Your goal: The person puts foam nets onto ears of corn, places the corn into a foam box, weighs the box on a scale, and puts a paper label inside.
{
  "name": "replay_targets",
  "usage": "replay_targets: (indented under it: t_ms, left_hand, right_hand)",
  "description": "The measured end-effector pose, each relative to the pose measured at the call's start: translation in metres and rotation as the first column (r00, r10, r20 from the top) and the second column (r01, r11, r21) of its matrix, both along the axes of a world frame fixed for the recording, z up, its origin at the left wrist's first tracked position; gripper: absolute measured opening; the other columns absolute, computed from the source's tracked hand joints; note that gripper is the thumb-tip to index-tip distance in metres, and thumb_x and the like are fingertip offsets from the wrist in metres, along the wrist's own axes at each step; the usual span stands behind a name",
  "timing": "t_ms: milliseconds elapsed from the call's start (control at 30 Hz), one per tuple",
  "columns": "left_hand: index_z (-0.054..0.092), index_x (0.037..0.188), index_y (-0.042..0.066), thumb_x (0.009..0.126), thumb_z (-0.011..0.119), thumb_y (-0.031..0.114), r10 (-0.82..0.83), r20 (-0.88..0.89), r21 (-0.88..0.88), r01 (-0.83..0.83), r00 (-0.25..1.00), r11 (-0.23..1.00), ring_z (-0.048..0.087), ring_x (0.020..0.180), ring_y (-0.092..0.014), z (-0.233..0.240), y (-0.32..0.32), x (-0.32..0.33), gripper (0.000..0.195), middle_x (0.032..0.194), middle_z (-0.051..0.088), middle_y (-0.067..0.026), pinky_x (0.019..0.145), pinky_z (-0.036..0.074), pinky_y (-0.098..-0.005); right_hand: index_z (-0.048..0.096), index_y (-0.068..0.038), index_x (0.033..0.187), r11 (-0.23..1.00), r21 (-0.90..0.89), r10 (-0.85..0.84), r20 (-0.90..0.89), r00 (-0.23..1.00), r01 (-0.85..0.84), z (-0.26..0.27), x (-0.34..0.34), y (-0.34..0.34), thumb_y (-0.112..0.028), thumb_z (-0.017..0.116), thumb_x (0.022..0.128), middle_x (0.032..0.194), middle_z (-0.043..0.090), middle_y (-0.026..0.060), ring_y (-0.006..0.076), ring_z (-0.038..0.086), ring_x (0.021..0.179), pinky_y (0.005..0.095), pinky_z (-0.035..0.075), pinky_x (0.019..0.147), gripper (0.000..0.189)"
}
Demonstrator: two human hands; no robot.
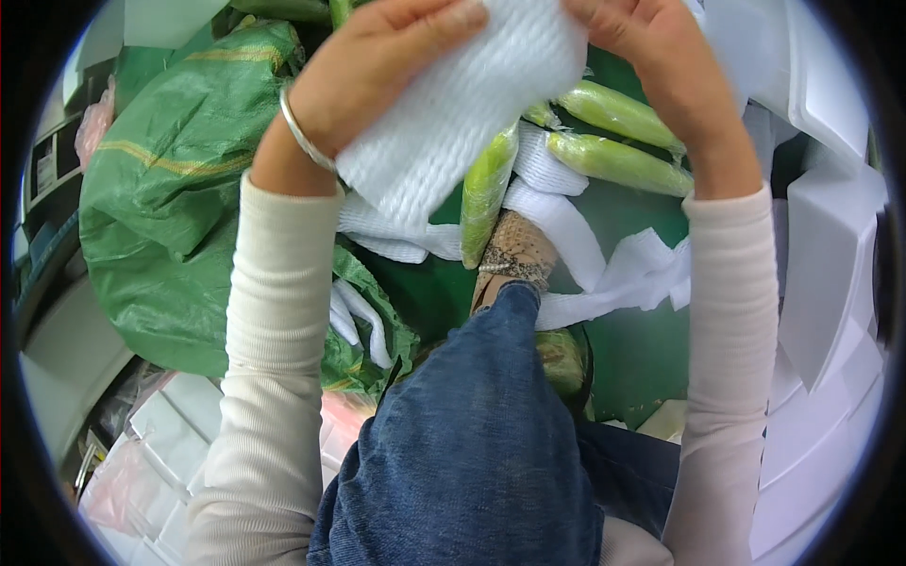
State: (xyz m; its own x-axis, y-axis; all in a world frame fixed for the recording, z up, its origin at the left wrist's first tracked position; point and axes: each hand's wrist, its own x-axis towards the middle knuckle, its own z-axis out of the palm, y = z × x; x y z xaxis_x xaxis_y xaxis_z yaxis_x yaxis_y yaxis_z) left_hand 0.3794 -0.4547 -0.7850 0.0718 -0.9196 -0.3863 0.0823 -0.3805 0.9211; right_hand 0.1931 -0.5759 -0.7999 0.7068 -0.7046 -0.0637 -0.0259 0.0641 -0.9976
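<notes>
Near the top edge, both of my hands grip a white foam netting sleeve [460, 134], stretched between them. My left hand [386, 67], with a silver bangle at the wrist, pinches it with the thumb on top. The other end is held by my right hand [655, 53], whose fingers run partly out of view. Beneath the sleeve, a long pale-green vegetable [488, 198] in clear plastic film rests beside my shoe [520, 244]. Two more wrapped vegetables [623, 163] lie below my right hand. White foam netting strips [577, 240] are strewn around the shoe.
A large green woven sack [170, 191] with yellow stripes bulges on the left. White foam boxes [824, 269] line the right side, and more white boxes [170, 417] stand lower left with a pink plastic bag [120, 488]. The floor [630, 361] is green.
</notes>
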Motion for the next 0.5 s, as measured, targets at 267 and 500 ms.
replay_targets:
  t_ms: [267,500]
  left_hand:
    - [0.056,0.119,-0.001,0.091,0.059,0.021,0.02,-0.06,0.22,-0.006,0.998,0.975,0.059,0.087,-0.009,-0.041,0.06,-0.043,0.035,0.099,0.064,-0.0031,0.076,0.048,-0.0227]
    - [0.036,0.138,-0.002,0.097,0.045,0.026,0.468,-0.567,0.448,-0.222,0.678,0.866,0.06,0.104,-0.019,-0.059,0.1,-0.051,0.05,0.118,0.059,-0.0154,0.09,0.048,-0.0298]
  right_hand:
    - [0.061,0.005,0.102,0.799,0.6,-0.036,0.121,0.992,-0.044,-0.051,-0.047,0.063,-0.01,0.072,0.079,0.095,0.067,0.0108,0.0166,0.064,0.083,0.0306,0.052,0.076,0.029]
    - [0.057,0.0,0.118,0.38,0.879,-0.097,0.348,0.932,-0.289,-0.061,-0.056,0.136,-0.009,0.062,0.087,0.115,0.061,0.0072,0.0144,0.059,0.099,0.029,0.046,0.091,0.033]
